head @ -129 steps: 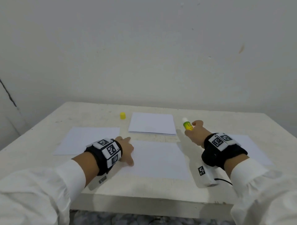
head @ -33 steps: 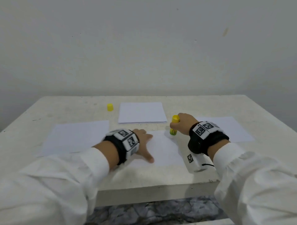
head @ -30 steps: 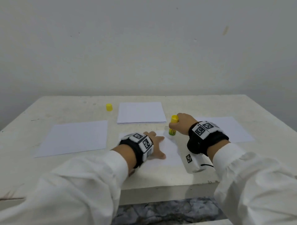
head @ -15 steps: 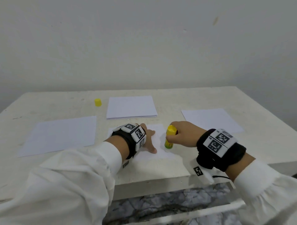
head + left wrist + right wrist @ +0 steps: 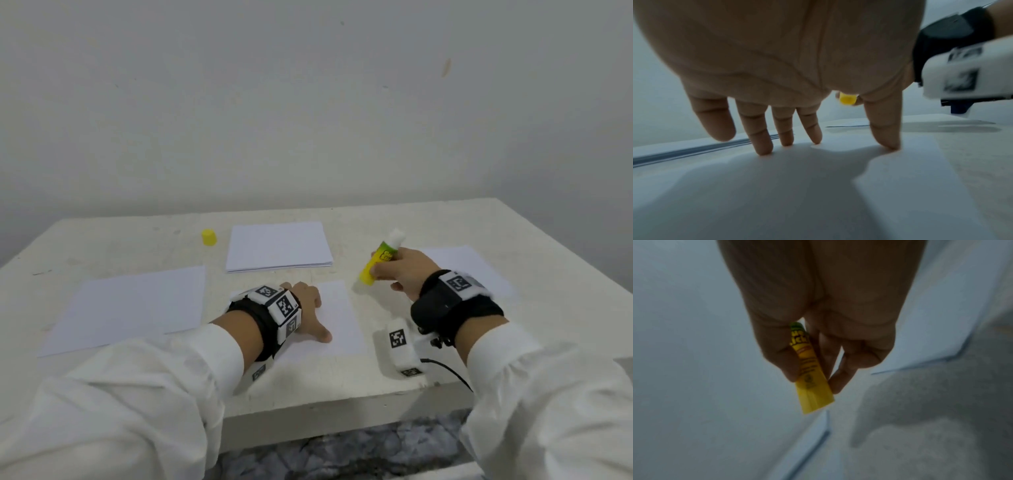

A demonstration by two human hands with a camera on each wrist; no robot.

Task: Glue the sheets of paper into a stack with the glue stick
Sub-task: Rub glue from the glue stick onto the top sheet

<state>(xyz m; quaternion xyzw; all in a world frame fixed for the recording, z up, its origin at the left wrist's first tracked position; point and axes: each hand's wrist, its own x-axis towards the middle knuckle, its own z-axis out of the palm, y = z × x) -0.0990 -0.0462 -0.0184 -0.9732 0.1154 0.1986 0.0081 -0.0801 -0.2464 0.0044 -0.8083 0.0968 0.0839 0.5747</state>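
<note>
Left hand (image 5: 306,305): fingers spread, pinning the centre sheet (image 5: 339,318); keep pressing.
Right hand (image 5: 404,272): pinches uncapped glue stick (image 5: 380,257), white tip raised at 1 o'clock.
Advice: turn tip down, stroke edges.

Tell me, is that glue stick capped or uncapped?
Uncapped. The glue stick in the right hand shows its bare white tip, and a yellow cap stands apart on the table.

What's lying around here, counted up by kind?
Single paper sheets: 3, left, centre, right
Paper stacks: 1
Glue sticks: 1, in the right hand
Yellow caps: 1
Total: 6
</note>
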